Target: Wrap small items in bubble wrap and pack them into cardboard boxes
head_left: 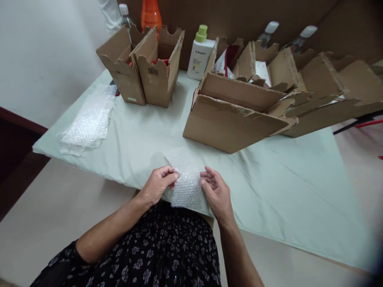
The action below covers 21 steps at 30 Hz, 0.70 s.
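A clear bubble wrap pouch (187, 189) lies at the table's front edge, between my two hands. Its upper part spreads flat and thin on the cloth, while the lower part looks thicker. My left hand (158, 183) pinches the left edge of the pouch between thumb and fingers. At the opposite edge, my right hand (218, 193) has its fingers loosely curled and apart, with the tips touching or very near the plastic. Whether anything lies inside the pouch I cannot make out.
A pile of bubble wrap pouches (89, 119) rests at the table's left. Open cardboard boxes (158, 79) stand behind, with more brown boxes (233, 123) to the right. Between them is a white bottle with a green cap (199, 57). An orange bottle (151, 16) stands at the back.
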Available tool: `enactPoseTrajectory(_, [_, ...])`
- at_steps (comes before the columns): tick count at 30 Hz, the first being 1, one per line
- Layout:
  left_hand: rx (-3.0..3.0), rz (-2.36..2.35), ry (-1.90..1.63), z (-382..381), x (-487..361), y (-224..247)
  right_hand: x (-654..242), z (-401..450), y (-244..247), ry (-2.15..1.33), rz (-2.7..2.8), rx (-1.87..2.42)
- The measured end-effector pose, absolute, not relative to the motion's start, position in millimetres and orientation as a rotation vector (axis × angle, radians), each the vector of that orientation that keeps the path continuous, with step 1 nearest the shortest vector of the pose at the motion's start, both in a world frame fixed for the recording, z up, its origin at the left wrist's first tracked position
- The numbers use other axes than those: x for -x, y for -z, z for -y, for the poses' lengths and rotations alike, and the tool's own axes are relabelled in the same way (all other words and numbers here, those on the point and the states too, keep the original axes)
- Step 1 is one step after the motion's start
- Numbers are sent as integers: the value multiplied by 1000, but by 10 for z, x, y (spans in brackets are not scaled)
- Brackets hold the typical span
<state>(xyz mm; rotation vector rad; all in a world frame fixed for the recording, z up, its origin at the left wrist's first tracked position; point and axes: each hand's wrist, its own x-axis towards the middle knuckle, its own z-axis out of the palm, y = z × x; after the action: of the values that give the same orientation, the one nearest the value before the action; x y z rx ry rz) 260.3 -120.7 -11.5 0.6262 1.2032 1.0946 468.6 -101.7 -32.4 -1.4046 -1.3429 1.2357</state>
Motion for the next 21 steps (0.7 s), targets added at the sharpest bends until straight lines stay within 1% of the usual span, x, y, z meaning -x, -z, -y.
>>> enactPoseTrajectory(2, [-706, -1246, -1098, 1169, -2648, 81, -4658, 1085, 279, -1000, 1453, 1422])
enactPoseTrajectory(3, [-738, -1245, -1085, 1157, -2670, 59, -4626, 1117, 242, -994, 1501, 1380])
enactPoseTrajectory(6, [-794, -1189, -1046, 1135, -2723, -3, -4492, 1178, 135, -1245, 1592, 1185])
enactPoseTrajectory(8, [-810, -1148, -1035, 1131, -2737, -18, -4410, 1189, 114, -1360, 1551, 1149])
enactPoseTrajectory(15, [-802, -1077, -950, 1167, -2694, 87, -4348, 1184, 233, -1793, 942, 1174])
enactPoseTrajectory(17, [-769, -1066, -972, 1157, -2660, 88, -4388, 1161, 240, -1784, 817, 1193])
enactPoseTrajectory(21, [-654, -1126, -1118, 1106, -2470, 40, -4616, 1040, 166, -1588, 774, 1266])
